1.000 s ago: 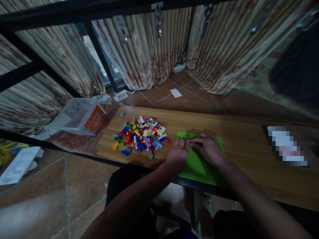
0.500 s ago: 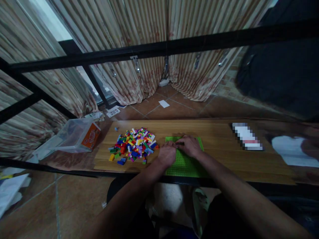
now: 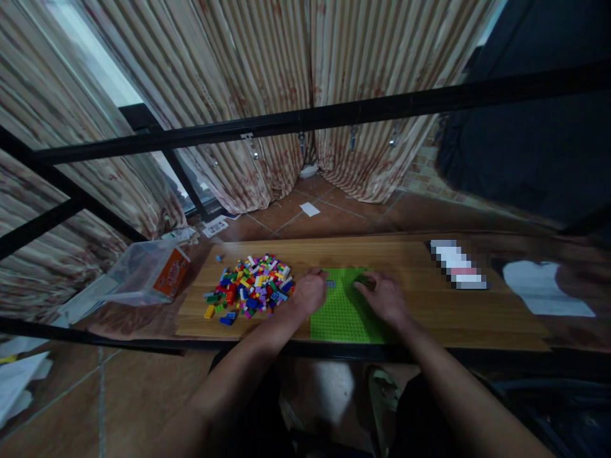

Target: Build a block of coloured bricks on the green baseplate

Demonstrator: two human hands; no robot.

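A green studded baseplate (image 3: 348,318) lies flat near the front edge of the wooden table. A small greyish brick (image 3: 330,284) sits on its upper left part. My left hand (image 3: 311,292) rests by the plate's left edge with its fingers curled together; whatever is in them is hidden. Over the plate's right side is my right hand (image 3: 386,298), thumb and fingers apart, with no brick visible between them. Left of the plate lies a loose pile of colourful toy bricks (image 3: 258,286).
An open clear plastic box (image 3: 138,270) with an orange label stands left of the table (image 3: 410,254). A phone-like object (image 3: 458,264), blurred out, lies on the right, with white paper (image 3: 544,289) beyond it. A black rail (image 3: 286,124) crosses before the curtains.
My hands have parted: the right has moved right and opened, uncovering the greyish brick on the baseplate. My left hand has shifted slightly left. The whole view has tilted a little.
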